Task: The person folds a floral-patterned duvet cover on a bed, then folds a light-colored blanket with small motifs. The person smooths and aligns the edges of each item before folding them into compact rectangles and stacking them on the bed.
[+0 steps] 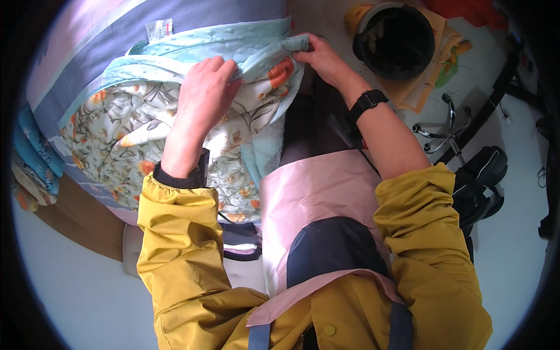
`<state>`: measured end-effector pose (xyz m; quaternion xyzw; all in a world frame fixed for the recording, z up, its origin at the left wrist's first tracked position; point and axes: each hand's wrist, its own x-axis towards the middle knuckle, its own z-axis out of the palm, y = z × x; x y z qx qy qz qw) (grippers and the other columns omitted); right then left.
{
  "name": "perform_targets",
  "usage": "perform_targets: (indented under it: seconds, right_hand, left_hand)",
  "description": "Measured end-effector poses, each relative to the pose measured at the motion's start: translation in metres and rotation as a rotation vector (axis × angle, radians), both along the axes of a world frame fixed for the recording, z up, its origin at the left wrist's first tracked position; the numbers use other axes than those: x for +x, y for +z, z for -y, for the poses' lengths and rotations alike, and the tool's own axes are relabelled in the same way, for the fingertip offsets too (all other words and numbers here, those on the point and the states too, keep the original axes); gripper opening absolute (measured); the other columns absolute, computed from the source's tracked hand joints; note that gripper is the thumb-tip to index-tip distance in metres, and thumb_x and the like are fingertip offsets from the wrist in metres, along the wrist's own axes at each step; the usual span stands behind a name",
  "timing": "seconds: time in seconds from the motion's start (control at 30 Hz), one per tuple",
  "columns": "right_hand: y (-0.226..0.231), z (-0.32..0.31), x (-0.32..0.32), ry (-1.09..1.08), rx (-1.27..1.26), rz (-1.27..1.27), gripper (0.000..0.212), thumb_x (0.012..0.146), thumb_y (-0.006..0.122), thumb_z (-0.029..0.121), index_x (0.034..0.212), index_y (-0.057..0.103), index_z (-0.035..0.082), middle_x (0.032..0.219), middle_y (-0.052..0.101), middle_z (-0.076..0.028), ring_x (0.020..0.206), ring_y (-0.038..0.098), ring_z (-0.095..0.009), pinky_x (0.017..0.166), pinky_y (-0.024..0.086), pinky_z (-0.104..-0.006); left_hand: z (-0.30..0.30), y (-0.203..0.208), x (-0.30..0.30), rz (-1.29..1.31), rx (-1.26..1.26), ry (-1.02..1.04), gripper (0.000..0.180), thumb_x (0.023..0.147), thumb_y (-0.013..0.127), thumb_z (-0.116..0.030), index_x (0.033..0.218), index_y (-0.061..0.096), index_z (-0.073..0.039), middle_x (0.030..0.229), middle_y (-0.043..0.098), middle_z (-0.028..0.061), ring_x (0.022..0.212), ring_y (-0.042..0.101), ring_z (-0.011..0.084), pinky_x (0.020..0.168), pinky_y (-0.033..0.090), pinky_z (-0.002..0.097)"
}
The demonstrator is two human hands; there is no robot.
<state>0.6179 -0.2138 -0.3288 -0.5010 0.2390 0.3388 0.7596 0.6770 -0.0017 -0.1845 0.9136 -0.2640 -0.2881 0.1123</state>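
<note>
A floral quilt (157,111), white with orange flowers, is spread in folds over the bed in front of me. Its pale turquoise, dotted underside (204,42) shows where the far edge is turned over. My left hand (207,90) lies on that folded edge near the middle, fingers curled on the fabric and their tips partly hidden. At the far right, my right hand (319,57) pinches a rolled turquoise corner (296,42) between thumb and fingers. A white label (158,30) sticks out beyond the fold.
Blue-and-pink bedding (87,55) lies beneath the quilt. To the right are a black-lined bin (402,44), brown cardboard (421,96), a chrome wheeled base (446,128) and a black bag or shoe (481,181). Folded fabrics (35,151) sit at far left. My pink apron (321,181) covers my lap.
</note>
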Motion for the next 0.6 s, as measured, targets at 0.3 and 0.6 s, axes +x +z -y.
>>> perform_targets:
  seconds: [0.3, 0.6]
  right_hand:
    - [-0.001, 0.001, 0.012, 0.125, -0.091, 0.025, 0.051, 0.073, 0.061, 0.002, 0.120, 0.042, 0.006, 0.114, 0.048, -0.009, 0.105, 0.047, -0.017, 0.090, 0.038, -0.0285]
    - [0.001, -0.002, 0.011, -0.017, 0.018, -0.008, 0.051, 0.072, 0.064, 0.007, 0.119, 0.044, 0.004, 0.107, 0.053, -0.008, 0.102, 0.047, -0.016, 0.090, 0.036, -0.0286]
  left_hand:
    - [-0.011, -0.008, 0.006, 0.065, 0.074, 0.200, 0.014, 0.077, 0.058, -0.018, 0.086, 0.056, -0.008, 0.083, 0.055, 0.0094, 0.082, 0.056, 0.0293, 0.067, 0.046, 0.0392]
    - [-0.016, -0.011, 0.016, 0.026, 0.190, 0.045, 0.018, 0.078, 0.057, -0.024, 0.085, 0.057, -0.007, 0.080, 0.056, 0.0087, 0.089, 0.052, 0.0286, 0.080, 0.039, 0.0420]
